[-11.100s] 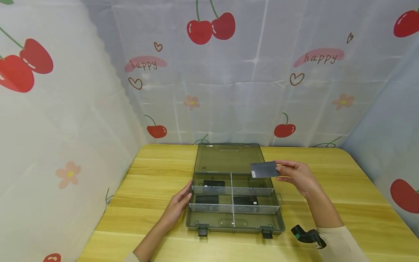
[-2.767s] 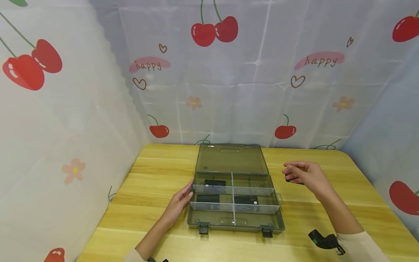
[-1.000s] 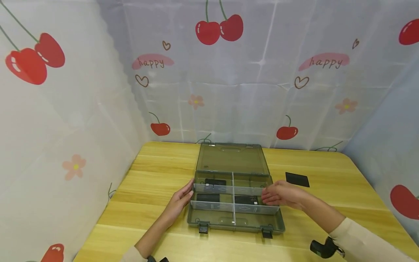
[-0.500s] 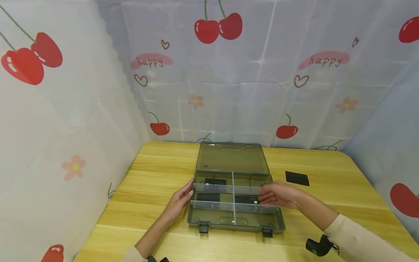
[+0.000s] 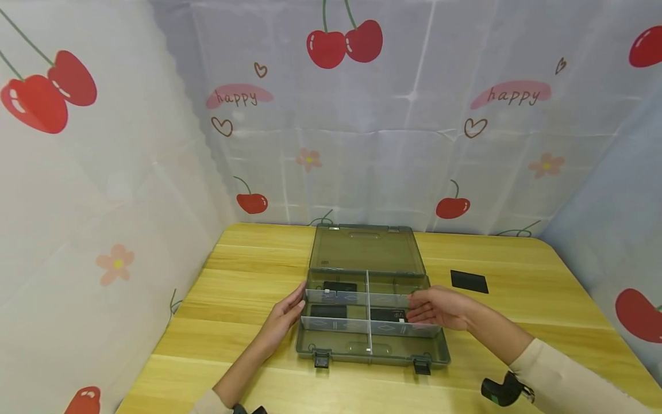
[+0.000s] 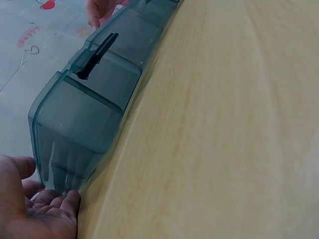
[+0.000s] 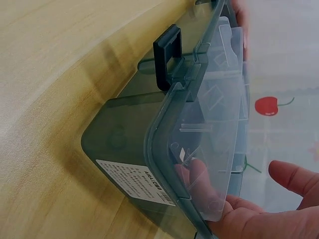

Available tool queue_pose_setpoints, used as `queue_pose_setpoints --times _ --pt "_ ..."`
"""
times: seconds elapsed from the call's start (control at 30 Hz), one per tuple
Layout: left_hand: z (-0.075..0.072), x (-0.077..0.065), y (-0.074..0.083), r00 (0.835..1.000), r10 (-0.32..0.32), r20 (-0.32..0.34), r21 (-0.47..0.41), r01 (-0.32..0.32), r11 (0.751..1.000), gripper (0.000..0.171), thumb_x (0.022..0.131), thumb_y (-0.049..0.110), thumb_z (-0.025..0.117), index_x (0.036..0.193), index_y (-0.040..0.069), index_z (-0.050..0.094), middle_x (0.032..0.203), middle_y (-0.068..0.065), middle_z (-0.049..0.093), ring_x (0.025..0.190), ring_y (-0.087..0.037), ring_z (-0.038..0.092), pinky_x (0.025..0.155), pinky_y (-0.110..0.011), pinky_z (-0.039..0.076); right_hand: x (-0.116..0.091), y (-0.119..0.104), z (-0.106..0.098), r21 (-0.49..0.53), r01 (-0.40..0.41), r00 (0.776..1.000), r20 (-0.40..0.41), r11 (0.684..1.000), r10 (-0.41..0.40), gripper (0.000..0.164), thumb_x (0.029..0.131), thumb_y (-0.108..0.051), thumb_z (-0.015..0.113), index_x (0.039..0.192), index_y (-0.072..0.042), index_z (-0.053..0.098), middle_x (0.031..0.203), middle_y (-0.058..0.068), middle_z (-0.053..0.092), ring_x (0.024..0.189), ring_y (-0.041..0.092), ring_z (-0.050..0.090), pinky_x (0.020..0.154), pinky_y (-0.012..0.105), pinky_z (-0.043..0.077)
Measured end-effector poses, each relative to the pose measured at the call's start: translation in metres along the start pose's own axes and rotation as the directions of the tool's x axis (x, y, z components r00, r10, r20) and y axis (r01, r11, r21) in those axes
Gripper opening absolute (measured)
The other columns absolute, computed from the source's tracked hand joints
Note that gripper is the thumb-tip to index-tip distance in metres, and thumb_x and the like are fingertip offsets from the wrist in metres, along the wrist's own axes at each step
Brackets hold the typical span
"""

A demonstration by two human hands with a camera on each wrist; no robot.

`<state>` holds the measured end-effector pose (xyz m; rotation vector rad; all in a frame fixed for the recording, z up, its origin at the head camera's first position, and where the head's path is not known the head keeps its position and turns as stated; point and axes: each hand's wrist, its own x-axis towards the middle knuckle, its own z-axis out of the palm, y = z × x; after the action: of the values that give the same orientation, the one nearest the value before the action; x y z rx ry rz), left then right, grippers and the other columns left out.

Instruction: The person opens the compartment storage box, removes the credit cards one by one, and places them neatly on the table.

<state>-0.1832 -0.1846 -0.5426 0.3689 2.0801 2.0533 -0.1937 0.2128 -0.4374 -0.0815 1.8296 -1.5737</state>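
Note:
A translucent grey-green divided box (image 5: 434, 351) lies with its lid (image 5: 367, 249) folded back. My left hand (image 5: 279, 319) rests against its left wall, fingers along the outside; in the left wrist view the fingertips touch the box corner. My right hand (image 5: 439, 307) reaches over the right wall into the right middle compartment. Its fingertips are at the right end of a black VIP card (image 5: 385, 315); in the right wrist view they show through the clear divider (image 7: 207, 124), the thumb held apart. Two more dark cards lie in the left compartments: one card (image 5: 339, 286) behind another card (image 5: 328, 311).
One black card (image 5: 469, 282) lies on the wooden table (image 5: 248, 270) to the right of the box. Two black latches, a left latch (image 5: 322, 360) and a right latch (image 5: 422, 367), hang at the box front. A cherry-print curtain (image 5: 351, 144) stands behind the table.
Earlier my right hand held a dark card over the box, then set it on the table at the right. It has since moved left into the right middle compartment. My left hand stays put.

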Motion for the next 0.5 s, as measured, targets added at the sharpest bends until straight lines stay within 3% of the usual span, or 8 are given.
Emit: queue_pose_setpoints --times 0.23,0.5 --pt "-0.0006 0.0004 -0.0004 1.000 0.005 0.006 -0.009 -0.005 1.000 0.058 0.109 0.024 0.048 0.161 0.011 0.027 0.168 -0.008 0.017 0.153 -0.031 0.018 0.119 -0.053 0.023 -0.0003 0.0006 -0.0014 0.034 0.015 1.000 0.001 0.999 -0.015 0.049 0.107 -0.022 0.047 0.134 0.020 0.045 0.122 0.031 0.060 0.116 0.043 0.062 0.099 0.042 0.054" --pt "0.0003 -0.0008 0.0014 1.000 -0.008 0.001 -0.017 0.008 1.000 0.058 0.109 0.027 0.050 0.161 0.016 0.029 0.168 -0.006 0.019 0.153 -0.028 0.019 0.119 -0.052 0.024 -0.0011 0.0015 -0.0048 0.068 0.024 0.999 0.024 0.997 -0.026 0.048 0.108 -0.020 0.045 0.134 0.020 0.046 0.121 0.026 0.062 0.115 0.040 0.062 0.100 0.042 0.054"
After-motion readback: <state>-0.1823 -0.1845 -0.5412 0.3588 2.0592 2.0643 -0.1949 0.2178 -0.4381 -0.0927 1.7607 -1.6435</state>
